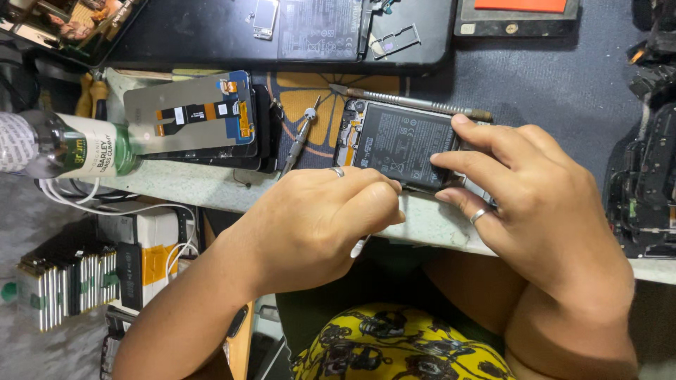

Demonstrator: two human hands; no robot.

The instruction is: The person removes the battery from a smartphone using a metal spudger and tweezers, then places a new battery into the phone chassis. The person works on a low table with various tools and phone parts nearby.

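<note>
Gripping opened phone (401, 144) with both hands, battery (403, 143) inside, bottle (63, 144) nearby

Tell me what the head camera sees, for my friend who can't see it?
Two hands work on an opened phone with its battery showing: the right hand steadies it, the left hand is closed beside it. A screwdriver and a loose screen panel lie to the left.

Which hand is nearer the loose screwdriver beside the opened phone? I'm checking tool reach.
Left. The left hand lies just below the screwdriver; the right hand rests on the opened phone, farther away.
</note>
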